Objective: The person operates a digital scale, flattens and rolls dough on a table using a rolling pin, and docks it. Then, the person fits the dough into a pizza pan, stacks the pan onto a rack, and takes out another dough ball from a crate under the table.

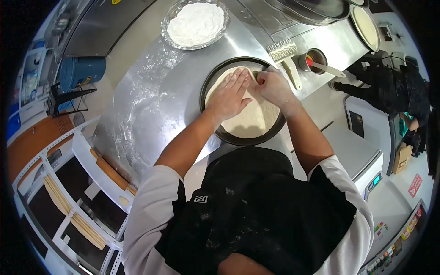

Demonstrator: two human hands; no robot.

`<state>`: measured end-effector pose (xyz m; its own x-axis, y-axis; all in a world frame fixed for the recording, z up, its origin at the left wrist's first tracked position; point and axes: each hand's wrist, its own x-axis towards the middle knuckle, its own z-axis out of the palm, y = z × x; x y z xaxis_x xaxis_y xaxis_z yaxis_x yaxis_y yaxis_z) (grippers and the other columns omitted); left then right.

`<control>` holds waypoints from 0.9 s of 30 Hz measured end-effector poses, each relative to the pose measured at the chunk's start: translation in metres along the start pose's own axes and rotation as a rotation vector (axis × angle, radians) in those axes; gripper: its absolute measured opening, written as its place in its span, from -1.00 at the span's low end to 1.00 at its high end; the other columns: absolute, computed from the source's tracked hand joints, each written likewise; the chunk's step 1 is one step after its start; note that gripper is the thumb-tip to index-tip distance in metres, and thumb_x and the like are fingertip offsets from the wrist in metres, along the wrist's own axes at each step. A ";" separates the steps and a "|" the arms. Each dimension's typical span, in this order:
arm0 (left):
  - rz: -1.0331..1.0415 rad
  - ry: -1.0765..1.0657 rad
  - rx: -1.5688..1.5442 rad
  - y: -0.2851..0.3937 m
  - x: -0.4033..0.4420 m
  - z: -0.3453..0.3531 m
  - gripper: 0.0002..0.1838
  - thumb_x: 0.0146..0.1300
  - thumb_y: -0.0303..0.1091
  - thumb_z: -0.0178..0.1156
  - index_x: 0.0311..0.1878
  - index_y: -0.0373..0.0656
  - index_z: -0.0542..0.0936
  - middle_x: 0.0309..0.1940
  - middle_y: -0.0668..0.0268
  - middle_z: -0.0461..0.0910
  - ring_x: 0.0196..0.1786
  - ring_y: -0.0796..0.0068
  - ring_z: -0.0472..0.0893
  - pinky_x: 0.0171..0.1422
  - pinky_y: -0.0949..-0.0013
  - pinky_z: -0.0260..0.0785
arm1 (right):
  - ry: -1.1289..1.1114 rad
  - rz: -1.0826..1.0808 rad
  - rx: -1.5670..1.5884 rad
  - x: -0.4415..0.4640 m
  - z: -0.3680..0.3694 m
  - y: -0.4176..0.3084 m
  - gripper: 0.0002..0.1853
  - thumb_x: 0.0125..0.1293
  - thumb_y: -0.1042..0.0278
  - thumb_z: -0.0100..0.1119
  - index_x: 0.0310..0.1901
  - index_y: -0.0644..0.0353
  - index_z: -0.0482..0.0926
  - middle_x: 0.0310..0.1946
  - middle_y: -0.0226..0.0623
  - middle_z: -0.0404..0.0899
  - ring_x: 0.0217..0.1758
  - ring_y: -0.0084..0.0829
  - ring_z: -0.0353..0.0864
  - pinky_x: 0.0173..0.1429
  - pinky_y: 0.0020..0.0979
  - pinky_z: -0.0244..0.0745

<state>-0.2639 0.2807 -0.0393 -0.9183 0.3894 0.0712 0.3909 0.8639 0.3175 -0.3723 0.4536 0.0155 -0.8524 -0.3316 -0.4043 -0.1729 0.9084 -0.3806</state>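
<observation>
A round sheet of pizza dough (250,120) lies in a dark round pan (205,94) on the steel table. My left hand (230,93) rests flat on the upper left of the dough, fingers stretched out and dusted with flour. At the upper right rim, my right hand (275,89) is closed, its curled fingers pinching the dough's edge against the pan. The fingertips of that hand are partly hidden. Between the two hands the dough edge looks slightly raised.
The floured steel table (151,91) holds a bowl of flour (196,25), a spiked dough roller (283,49) and a metal cup (312,59) with a red-headed brush (327,68). More pans (316,11) stand behind. A person in dark clothes (389,87) is at right.
</observation>
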 end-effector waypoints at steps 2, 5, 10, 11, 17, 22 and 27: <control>0.006 0.004 -0.016 0.003 0.001 0.002 -0.22 0.55 0.05 0.02 0.55 -0.45 0.30 0.66 -0.08 0.16 0.71 -0.07 0.12 0.76 0.01 -0.04 | -0.042 -0.016 0.087 0.002 -0.001 0.004 -0.69 0.29 0.11 0.22 -0.33 0.23 0.70 -0.36 -0.09 0.73 -0.28 0.02 0.68 -0.17 -0.05 0.57; -0.186 0.074 -0.002 0.019 -0.009 0.011 -0.21 0.53 0.05 0.03 0.55 -0.46 0.30 0.67 -0.09 0.14 0.71 -0.09 0.13 0.77 0.00 -0.07 | -0.121 -0.072 0.223 0.010 0.003 0.001 -0.68 0.29 0.11 0.20 -0.33 0.24 0.70 -0.39 -0.10 0.73 -0.32 0.03 0.67 -0.16 -0.04 0.57; -0.347 0.097 0.063 0.032 -0.017 0.020 -0.20 0.52 0.05 0.06 0.55 -0.47 0.31 0.67 -0.11 0.13 0.71 -0.11 0.13 0.77 -0.01 -0.07 | -0.104 -0.191 0.187 0.022 0.012 -0.006 -0.68 0.29 0.10 0.21 -0.32 0.23 0.72 -0.38 -0.11 0.74 -0.32 0.04 0.67 -0.15 -0.05 0.57; -0.375 0.105 0.078 0.033 -0.015 0.021 -0.20 0.52 0.05 0.06 0.55 -0.47 0.31 0.67 -0.12 0.13 0.70 -0.11 0.13 0.77 -0.01 -0.07 | -0.083 -0.220 0.152 0.024 0.011 -0.005 -0.68 0.29 0.10 0.21 -0.31 0.23 0.72 -0.38 -0.11 0.75 -0.32 0.04 0.67 -0.15 -0.05 0.58; -0.119 -0.002 0.053 0.016 0.002 0.011 -0.19 0.51 0.06 0.07 0.56 -0.47 0.29 0.67 -0.13 0.12 0.71 -0.14 0.12 0.76 -0.02 -0.07 | 0.343 -0.247 0.039 0.018 0.032 0.003 -0.73 0.29 0.14 0.27 -0.31 0.22 0.68 -0.49 -0.14 0.64 -0.45 -0.04 0.55 -0.25 -0.14 0.51; -0.116 0.013 -0.017 0.013 -0.001 0.005 -0.21 0.53 0.04 0.06 0.54 -0.49 0.29 0.66 -0.17 0.13 0.72 -0.16 0.08 0.77 -0.05 -0.07 | -0.207 -0.202 -0.095 0.003 -0.008 0.006 -0.70 0.33 0.13 0.18 -0.15 0.19 0.70 -0.37 -0.05 0.74 -0.31 0.10 0.70 -0.14 -0.03 0.58; -0.352 0.126 0.025 0.017 -0.009 0.008 -0.20 0.55 0.07 0.02 0.53 -0.50 0.31 0.66 -0.14 0.14 0.72 -0.14 0.07 0.78 -0.02 -0.09 | 0.034 -0.244 0.226 0.014 0.011 -0.011 -0.70 0.35 0.11 0.17 -0.14 0.18 0.69 -0.40 -0.05 0.73 -0.30 0.11 0.70 -0.14 -0.03 0.59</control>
<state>-0.2488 0.2950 -0.0422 -0.9966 0.0262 0.0783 0.0500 0.9461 0.3200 -0.3769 0.4360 0.0044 -0.8157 -0.5204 -0.2525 -0.2634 0.7228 -0.6389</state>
